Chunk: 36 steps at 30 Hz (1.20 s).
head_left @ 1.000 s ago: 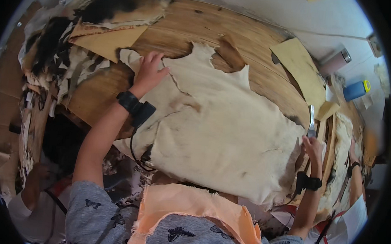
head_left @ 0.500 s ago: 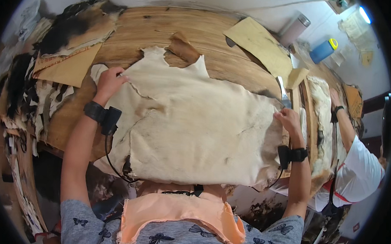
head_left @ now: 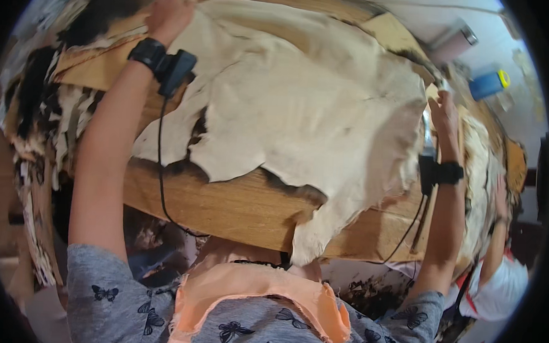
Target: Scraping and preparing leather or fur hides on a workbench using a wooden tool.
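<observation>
Cream hide point(head_left: 302, 99), ragged-edged, rumpled across a wooden tabletop point(head_left: 224, 197), one flap point(head_left: 313, 234) over the near edge.

Fairly bright, soft light, seemingly from the upper right, where the wall point(head_left: 410, 12) glows pale and bluish; the hide point(head_left: 302, 105) looks evenly lit, with soft shadow on the table point(head_left: 224, 197) beneath its lower right edge; darkness underneath; the left hand point(head_left: 171, 14), right hand point(head_left: 445, 116) and blue bottle point(head_left: 488, 86) are blurred; the table's front edge bows; corners fall black.

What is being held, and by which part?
The pale hide: left hand holds its far left edge; right hand is by its right edge, grip unclear.
</observation>
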Each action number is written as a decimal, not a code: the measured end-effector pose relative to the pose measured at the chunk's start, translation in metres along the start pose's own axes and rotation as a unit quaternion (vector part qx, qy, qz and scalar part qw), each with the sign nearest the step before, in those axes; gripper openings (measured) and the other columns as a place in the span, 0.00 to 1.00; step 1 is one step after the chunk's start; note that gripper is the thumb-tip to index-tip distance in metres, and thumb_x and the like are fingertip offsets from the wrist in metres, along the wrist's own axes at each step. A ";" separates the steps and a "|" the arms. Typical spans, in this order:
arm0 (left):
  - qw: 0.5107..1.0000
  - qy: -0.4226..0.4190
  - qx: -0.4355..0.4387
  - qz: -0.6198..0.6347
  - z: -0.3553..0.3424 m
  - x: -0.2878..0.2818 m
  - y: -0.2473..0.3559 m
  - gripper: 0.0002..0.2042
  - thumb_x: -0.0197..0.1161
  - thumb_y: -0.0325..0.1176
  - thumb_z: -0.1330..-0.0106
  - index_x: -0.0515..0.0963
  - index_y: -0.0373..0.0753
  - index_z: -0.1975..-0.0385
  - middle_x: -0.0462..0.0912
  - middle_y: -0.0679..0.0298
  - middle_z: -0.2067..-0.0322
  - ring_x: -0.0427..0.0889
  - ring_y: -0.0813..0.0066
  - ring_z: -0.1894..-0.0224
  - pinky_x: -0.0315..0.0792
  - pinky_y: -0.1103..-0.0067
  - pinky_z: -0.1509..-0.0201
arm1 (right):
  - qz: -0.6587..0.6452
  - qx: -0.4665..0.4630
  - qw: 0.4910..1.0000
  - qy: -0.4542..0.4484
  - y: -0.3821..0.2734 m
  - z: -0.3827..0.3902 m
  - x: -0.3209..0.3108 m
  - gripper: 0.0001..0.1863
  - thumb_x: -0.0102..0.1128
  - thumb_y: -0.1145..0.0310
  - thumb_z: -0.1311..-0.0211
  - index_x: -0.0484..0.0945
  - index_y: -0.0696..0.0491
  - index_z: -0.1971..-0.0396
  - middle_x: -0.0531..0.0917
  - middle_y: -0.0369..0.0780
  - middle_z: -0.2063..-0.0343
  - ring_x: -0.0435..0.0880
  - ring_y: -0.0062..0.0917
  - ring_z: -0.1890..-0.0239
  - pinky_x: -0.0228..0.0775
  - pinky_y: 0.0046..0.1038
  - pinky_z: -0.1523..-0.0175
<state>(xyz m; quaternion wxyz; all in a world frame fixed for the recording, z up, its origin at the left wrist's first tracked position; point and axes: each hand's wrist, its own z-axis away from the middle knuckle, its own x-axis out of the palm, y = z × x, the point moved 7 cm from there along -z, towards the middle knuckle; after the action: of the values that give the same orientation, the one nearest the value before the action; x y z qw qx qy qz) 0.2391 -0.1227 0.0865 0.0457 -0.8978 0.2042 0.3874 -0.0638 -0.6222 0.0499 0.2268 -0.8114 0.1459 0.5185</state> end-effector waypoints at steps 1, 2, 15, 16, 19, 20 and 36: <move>0.999 -0.012 0.029 0.023 0.008 0.001 0.004 0.12 0.55 0.44 0.46 0.78 0.46 0.67 0.77 0.60 0.60 0.76 0.60 0.58 0.69 0.67 0.55 | -0.005 -0.064 0.998 -0.012 -0.010 0.008 0.006 0.20 0.57 0.64 0.48 0.69 0.55 0.55 0.77 0.49 0.61 0.74 0.45 0.56 0.65 0.37 0.53; 0.997 -0.058 0.035 0.042 0.011 0.005 0.006 0.12 0.54 0.42 0.46 0.78 0.45 0.68 0.77 0.59 0.61 0.76 0.59 0.59 0.69 0.67 0.56 | 0.015 -0.077 0.996 -0.033 -0.015 0.016 0.012 0.21 0.57 0.65 0.48 0.68 0.54 0.54 0.76 0.49 0.58 0.73 0.44 0.54 0.64 0.37 0.52; 0.897 -0.397 0.151 0.120 0.206 -0.063 0.036 0.24 0.49 0.46 0.38 0.60 0.45 0.42 0.56 0.59 0.39 0.51 0.59 0.37 0.50 0.64 0.37 | 0.036 -0.161 0.925 -0.341 -0.131 0.147 0.034 0.35 0.47 0.46 0.45 0.54 0.43 0.38 0.49 0.38 0.35 0.37 0.40 0.33 0.31 0.58 0.38; 0.883 -0.440 0.144 0.083 0.215 -0.060 0.033 0.27 0.47 0.48 0.37 0.55 0.46 0.39 0.49 0.61 0.36 0.46 0.59 0.34 0.46 0.62 0.35 | 0.034 -0.164 0.923 -0.345 -0.132 0.148 0.035 0.35 0.47 0.46 0.45 0.54 0.43 0.38 0.49 0.38 0.35 0.37 0.40 0.33 0.31 0.58 0.38; 0.876 -0.454 0.129 0.098 0.221 -0.058 0.031 0.29 0.44 0.51 0.36 0.52 0.46 0.38 0.45 0.63 0.35 0.42 0.60 0.33 0.40 0.60 0.34 | 0.012 -0.152 0.925 -0.348 -0.130 0.151 0.037 0.36 0.49 0.48 0.45 0.53 0.43 0.37 0.47 0.37 0.35 0.36 0.40 0.33 0.30 0.57 0.38; 0.883 -0.437 0.136 0.103 0.221 -0.059 0.032 0.29 0.44 0.51 0.36 0.52 0.46 0.38 0.45 0.63 0.35 0.42 0.60 0.34 0.40 0.60 0.34 | 0.006 -0.149 0.925 -0.350 -0.129 0.152 0.037 0.36 0.49 0.49 0.46 0.52 0.43 0.37 0.47 0.37 0.35 0.36 0.39 0.32 0.29 0.58 0.38; 0.896 -0.378 0.194 0.130 0.266 -0.124 0.042 0.28 0.44 0.52 0.36 0.59 0.41 0.41 0.57 0.56 0.40 0.52 0.54 0.37 0.47 0.64 0.37 | 0.052 -0.156 0.919 -0.357 -0.114 0.216 -0.007 0.36 0.53 0.55 0.46 0.52 0.47 0.38 0.47 0.45 0.36 0.42 0.47 0.34 0.38 0.59 0.40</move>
<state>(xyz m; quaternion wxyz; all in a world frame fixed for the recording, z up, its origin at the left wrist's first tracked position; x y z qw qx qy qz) -0.0346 -0.0563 -0.0070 0.2419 -0.6227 0.3571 0.6528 -0.1808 -0.4121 0.0036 0.1065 -0.5888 0.0145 0.8011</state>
